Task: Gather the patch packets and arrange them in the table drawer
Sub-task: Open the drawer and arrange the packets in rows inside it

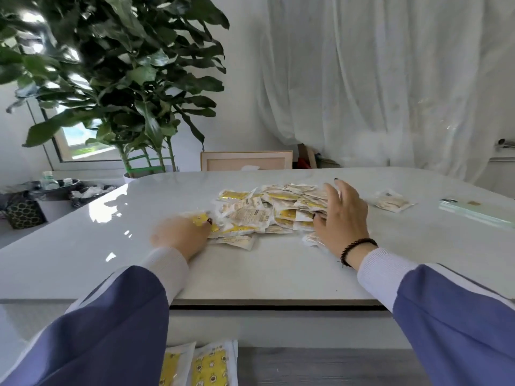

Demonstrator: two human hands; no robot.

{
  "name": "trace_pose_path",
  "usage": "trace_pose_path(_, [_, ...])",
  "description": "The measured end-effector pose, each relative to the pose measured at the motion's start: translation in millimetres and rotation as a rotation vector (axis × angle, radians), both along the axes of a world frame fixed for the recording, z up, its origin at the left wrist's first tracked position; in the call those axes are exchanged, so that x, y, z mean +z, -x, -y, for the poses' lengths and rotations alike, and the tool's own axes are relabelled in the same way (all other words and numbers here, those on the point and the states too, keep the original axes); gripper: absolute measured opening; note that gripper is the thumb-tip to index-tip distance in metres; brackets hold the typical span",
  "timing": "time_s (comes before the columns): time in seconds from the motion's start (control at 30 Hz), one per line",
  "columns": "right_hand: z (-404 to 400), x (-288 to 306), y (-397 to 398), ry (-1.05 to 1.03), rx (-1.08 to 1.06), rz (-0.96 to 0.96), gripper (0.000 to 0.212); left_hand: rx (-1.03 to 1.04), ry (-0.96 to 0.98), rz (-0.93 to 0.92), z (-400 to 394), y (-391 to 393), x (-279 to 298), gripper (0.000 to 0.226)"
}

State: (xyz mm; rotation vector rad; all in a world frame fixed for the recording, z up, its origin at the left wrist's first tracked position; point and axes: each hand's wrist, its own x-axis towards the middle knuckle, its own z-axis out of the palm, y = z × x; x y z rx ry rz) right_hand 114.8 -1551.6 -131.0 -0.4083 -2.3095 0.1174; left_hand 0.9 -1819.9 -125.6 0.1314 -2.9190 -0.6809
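On the glossy white desk [83,254], seen from the head camera, a loose heap of patch packets [267,210] lies spread across the middle, yellow-printed ones mixed with pale ones, many overlapping. At the heap's left edge the left hand [181,235] rests low on the desk, blurred, its grip curled with the fingertips on a yellow packet [199,220]; whether it is pinched or only pressed cannot be told. At the heap's right edge the right hand [341,215] stands on its side with the fingers spread and slightly bent, the grip wide open, the palm against the packets and nothing held (a dark bead bracelet [356,249] circles that wrist). Both arms wear blue sleeves with white cuffs. Just in front of the heap a single pale packet [237,241] lies apart, close to the left hand. Well to the right, another lone packet [391,201] lies by itself, and beyond it a flat pale green object [473,211] sits near the desk's right edge. Below the desk's front edge, at the bottom of the view, the open drawer [320,366] shows a grey floor with two larger yellow-printed packets [207,367] lying side by side at its left. Behind the desk stand a large leafy potted plant [119,79], a pale wooden frame [246,160] and white curtains [390,79].
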Motion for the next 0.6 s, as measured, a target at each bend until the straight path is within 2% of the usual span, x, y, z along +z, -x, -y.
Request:
trace_pose_path(0.1, [-5.6,-3.8,1.0,0.184,-0.083,0.263,0.054,-0.035,-0.319,-0.106,5.0,-9.8,3.0,0.061])
trace_pose_path(0.17, [-8.6,-4.7,-2.7,0.248,-0.048,0.307,0.045,-0.076,-0.555,-0.219,5.8,-20.4,5.4,0.055])
trace_pose_path(0.2, [-9.3,-3.9,-5.4,0.224,-0.043,0.295,0.039,-0.107,-0.612,-0.28,5.2,-24.9,6.5,0.054])
trace_pose_path(0.3, [-9.5,-1.2,-13.3,0.111,-0.065,0.229,0.032,-0.25,-0.643,-0.414,0.1,-40.8,8.0,0.049])
trace_pose_path(0.4, [-6.7,-0.6,-18.0,0.117,0.037,0.079,0.031,-0.405,-0.638,-0.467,-5.4,-52.0,5.1,0.05])
trace_pose_path(0.53, [7.6,1.3,-21.4,0.118,0.282,-0.134,0.024,-0.533,-0.652,-0.452,-14.8,-59.4,-0.2,0.072])
trace_pose_path(0.6, [24.3,4.4,-21.9,0.222,0.367,-0.264,0.019,-0.545,-0.665,-0.418,-16.6,-59.0,0.3,0.082])
